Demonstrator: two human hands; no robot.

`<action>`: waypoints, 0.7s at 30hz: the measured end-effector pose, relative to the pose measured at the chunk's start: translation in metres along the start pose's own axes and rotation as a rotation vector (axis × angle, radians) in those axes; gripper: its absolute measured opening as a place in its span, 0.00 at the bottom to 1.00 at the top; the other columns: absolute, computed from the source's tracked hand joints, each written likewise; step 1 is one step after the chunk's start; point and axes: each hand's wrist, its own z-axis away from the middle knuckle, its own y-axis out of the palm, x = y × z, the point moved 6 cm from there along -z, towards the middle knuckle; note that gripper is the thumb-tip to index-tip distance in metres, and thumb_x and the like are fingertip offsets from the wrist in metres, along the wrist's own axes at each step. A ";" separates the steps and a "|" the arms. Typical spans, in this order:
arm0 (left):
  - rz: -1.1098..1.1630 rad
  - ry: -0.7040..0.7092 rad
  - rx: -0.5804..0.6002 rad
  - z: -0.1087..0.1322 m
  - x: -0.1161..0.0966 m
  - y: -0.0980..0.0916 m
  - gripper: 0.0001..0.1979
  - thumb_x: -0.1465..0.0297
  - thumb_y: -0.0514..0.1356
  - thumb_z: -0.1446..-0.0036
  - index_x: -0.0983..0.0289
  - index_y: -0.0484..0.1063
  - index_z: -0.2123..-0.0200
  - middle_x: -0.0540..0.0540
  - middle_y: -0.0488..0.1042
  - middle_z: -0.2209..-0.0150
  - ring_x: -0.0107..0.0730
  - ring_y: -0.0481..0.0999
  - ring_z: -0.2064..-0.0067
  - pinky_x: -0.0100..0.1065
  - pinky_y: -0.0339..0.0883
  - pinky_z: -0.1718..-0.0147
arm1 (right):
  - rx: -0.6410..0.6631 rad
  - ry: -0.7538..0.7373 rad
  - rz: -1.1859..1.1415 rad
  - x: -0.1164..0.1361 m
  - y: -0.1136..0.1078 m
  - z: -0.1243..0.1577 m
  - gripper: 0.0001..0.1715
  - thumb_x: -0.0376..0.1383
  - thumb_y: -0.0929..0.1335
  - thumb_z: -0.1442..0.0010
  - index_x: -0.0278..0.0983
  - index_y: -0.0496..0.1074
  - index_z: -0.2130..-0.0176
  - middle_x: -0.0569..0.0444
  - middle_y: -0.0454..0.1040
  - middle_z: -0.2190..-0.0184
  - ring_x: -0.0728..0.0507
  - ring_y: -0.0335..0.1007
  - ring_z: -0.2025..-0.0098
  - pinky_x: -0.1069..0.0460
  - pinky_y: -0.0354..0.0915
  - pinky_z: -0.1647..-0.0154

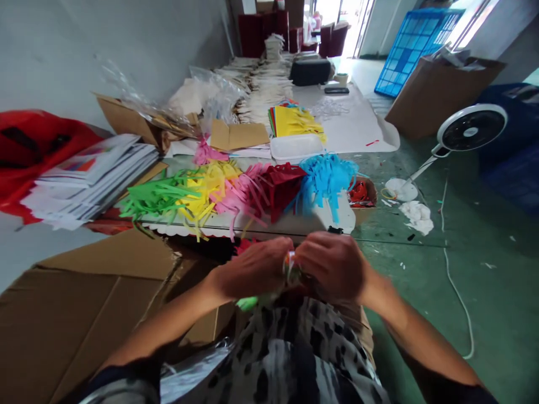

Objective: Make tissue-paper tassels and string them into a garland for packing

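Observation:
My left hand (252,268) and my right hand (330,266) meet low in front of my body, both closed around a small bundle of coloured paper (292,268). A shiny band or wrapping shows between them, and most of the bundle is hidden by my fingers. A green paper strip (247,303) sticks out below my hands. Just beyond them, on the table edge (261,230), lie fringed paper strips in green (158,196), yellow (206,191), pink (240,196), dark red (280,185) and blue (324,179).
Beyond the strips are a white plastic tray (296,147) and a stack of coloured paper (295,122). A pile of printed sheets (92,179) lies left, with flattened cardboard (84,297) below it. A floor fan (471,128) stands right on the green floor.

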 end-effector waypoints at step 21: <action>0.870 -0.190 -0.731 -0.097 0.017 0.000 0.13 0.68 0.65 0.41 0.60 0.68 0.55 0.50 0.71 0.61 0.30 0.69 0.62 0.32 0.64 0.61 | -0.372 0.405 -0.022 -0.060 0.025 0.037 0.43 0.45 0.63 0.26 0.42 0.42 0.22 0.41 0.59 0.27 0.35 0.57 0.25 0.38 0.62 0.27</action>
